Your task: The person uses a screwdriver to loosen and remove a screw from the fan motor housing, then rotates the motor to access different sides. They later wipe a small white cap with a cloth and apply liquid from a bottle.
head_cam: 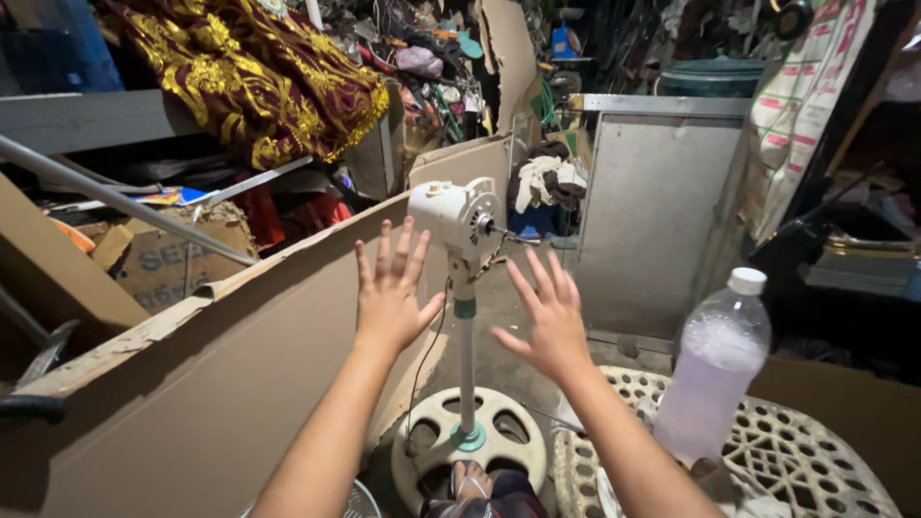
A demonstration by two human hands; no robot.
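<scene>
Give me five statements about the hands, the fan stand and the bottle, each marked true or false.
1. Both hands, left hand and right hand, are open with fingers spread. True.
2. The white pedestal fan stand carries blades and a grille. False: only the motor head sits on top.
3. The clear plastic bottle has a white cap. True.
4. The right hand grips the bottle. False: it holds nothing.
5. The bottle lies flat. False: it stands upright.

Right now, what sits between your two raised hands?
In the head view, the white fan stand rises between the open left hand and open right hand, its motor head just above fingertip level. Neither hand touches it.
</scene>
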